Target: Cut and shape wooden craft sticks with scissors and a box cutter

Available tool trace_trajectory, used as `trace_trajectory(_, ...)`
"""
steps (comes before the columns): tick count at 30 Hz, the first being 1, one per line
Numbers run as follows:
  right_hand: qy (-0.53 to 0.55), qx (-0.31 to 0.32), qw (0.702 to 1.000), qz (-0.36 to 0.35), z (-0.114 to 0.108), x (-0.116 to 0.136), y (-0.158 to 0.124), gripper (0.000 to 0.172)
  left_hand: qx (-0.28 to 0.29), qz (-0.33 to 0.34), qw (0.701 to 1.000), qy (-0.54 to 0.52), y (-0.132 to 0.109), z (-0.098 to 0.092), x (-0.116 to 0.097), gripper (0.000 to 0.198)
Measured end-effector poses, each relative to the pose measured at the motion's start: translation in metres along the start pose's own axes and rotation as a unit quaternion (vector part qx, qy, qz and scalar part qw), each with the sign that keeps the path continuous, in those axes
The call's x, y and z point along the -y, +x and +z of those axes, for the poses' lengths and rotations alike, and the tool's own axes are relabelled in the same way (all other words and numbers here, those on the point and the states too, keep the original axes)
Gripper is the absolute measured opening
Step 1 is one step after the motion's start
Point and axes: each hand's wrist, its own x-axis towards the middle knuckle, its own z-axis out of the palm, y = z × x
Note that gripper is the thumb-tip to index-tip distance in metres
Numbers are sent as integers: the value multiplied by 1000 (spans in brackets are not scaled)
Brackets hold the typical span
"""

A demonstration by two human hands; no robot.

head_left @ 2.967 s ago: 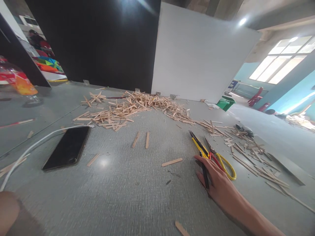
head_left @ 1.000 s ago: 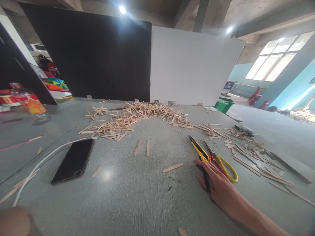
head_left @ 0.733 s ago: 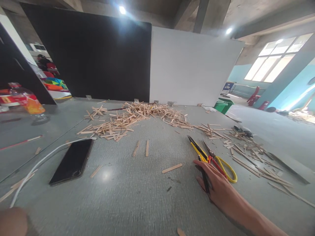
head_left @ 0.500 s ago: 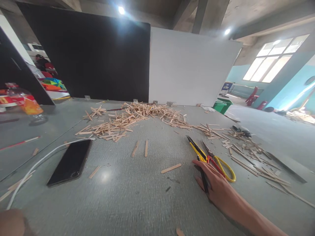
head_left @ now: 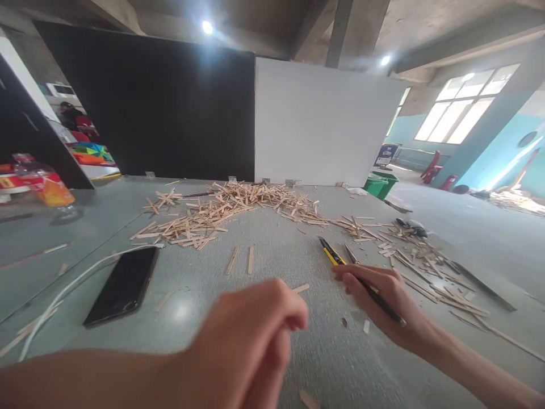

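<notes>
**One black shaft (head_left: 386, 307) in the right hand (head_left: 394, 287)**

Nearest, the blurred left hand (head_left: 251, 329) curls above the table (head_left: 204, 295); its hold cannot be told. Beyond, the right hand closes round the shaft, in line with the yellow cutter (head_left: 332, 255); whether they join is unclear. Farther, wooden sticks (head_left: 251, 196) heap before black and white panels (head_left: 319, 119).

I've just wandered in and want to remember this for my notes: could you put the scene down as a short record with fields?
Right hand: gripping a slim yellow-and-black tool, probably a cutter
Left hand: fingers curled, over the grey table; whether it holds anything is hidden
Wooden sticks: heaped toward the back, others scattered
Phone: lying at the left, dark screen up, white cable at its far end
Backdrop: black panel beside white panel
</notes>
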Motion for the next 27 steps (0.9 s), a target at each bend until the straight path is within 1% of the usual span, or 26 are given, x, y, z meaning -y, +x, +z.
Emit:
trace_trajectory(1, 20, 1, 1000, 8, -2, 3, 6, 36, 37, 21, 999, -14, 12, 10, -1, 24)
trace_trajectory(2, 45, -5, 999, 26, -3, 5, 13, 36, 91, 51, 994, -43, 21, 22, 0, 23)
trace_trajectory(3, 71, -14, 996, 46, -3, 6, 20, 36, 103, 76, 992, -12, 25, 35, 2, 25)
trace_trajectory(4, 95, -21, 993, 65, -1, 7, 26, 35, 121, 89, 988, 31, 25, 48, 5, 27)
trace_trajectory(6, 135, -13, 987, 82, 8, 7, 38, 33, 141, 79, 982, 102, 18, 71, 13, 35)
trace_trajectory(7, 154, 5, 985, 83, 13, 6, 44, 32, 152, 63, 978, 127, 12, 79, 18, 37)
trace_trajectory(9, 200, 49, 975, 88, 26, 4, 53, 28, 191, 55, 968, 151, 3, 89, 24, 41)
trace_trajectory(11, 241, 94, 961, 103, 39, -2, 59, 22, 213, 49, 964, 149, 0, 92, 28, 42)
trace_trajectory(12, 256, 114, 953, 112, 44, -5, 62, 22, 218, 48, 964, 141, -1, 92, 29, 42)
trace_trajectory(14, 282, 154, 938, 134, 52, -12, 64, 25, 218, 52, 966, 127, 1, 92, 30, 43)
trace_trajectory(18, 328, 213, 905, 166, 62, -22, 62, 19, 206, 71, 969, 114, 1, 93, 31, 43)
trace_trajectory(22, 350, 225, 890, 186, 75, -25, 52, 30, 203, 66, 971, 106, -3, 95, 31, 44)
trace_trajectory(25, 350, 222, 887, 205, 84, -24, 46, 33, 212, 57, 971, 100, -3, 96, 29, 46)
trace_trajectory(27, 343, 216, 888, 215, 87, -23, 44, 34, 206, 54, 972, 99, -3, 96, 28, 46)
